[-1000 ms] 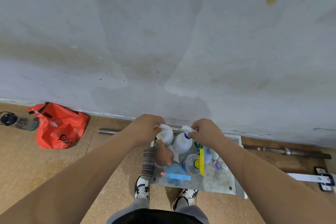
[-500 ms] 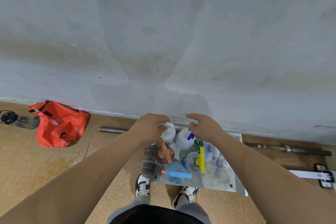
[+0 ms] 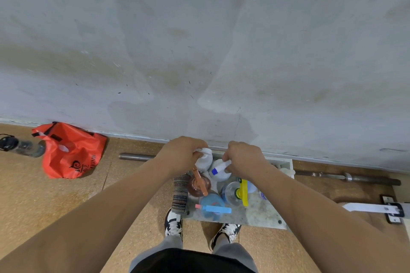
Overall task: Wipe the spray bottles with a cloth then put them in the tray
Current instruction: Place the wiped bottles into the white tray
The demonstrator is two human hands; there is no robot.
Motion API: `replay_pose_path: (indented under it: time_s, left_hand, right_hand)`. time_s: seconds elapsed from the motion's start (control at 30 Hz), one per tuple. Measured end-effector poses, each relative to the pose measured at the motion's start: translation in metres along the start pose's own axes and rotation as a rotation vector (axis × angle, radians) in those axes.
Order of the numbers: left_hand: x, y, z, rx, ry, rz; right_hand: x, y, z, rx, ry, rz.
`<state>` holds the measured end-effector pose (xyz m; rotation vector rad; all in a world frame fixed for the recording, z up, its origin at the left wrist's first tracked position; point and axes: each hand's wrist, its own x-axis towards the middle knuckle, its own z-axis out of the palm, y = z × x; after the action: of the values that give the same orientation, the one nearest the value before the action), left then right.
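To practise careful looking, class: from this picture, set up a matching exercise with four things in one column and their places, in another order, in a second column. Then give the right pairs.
Things
1 red bag
2 blue spray bottle
3 white bottle with blue nozzle
4 striped cloth

Places
A gripped by the right hand, beside the plain white bottle in the left hand
B on the floor by the wall, far left
C at the tray's left edge
D on the tray, nearest the shoes

Pairs: 1-B, 2-D, 3-A, 4-C
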<state>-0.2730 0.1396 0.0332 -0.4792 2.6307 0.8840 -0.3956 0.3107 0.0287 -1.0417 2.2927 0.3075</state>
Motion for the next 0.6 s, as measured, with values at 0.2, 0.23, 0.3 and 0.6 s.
replay_pose_path:
  time_s: [0.2, 0.23, 0.3, 0.6]
  left_hand:
    - [0.002, -0.001, -0.009, 0.143, -0.107, 0.044]
    - [0.001, 0.0, -0.009, 0.14, -0.106, 0.039]
    - [0.0, 0.003, -0.006, 0.122, -0.089, 0.039]
    - [-0.006, -0.002, 0.004, 0.096, 0.074, -0.03]
  right_hand:
    - [0.0, -0.003, 0.009, 0.007, 0.073, 0.097]
    - [0.001, -0.002, 0.012, 0.036, 0.064, 0.101]
    - [0.002, -0.005, 0.015, 0.118, 0.029, 0.074]
    - [0.004, -0.006, 0.032, 0.208, 0.1, 0.08]
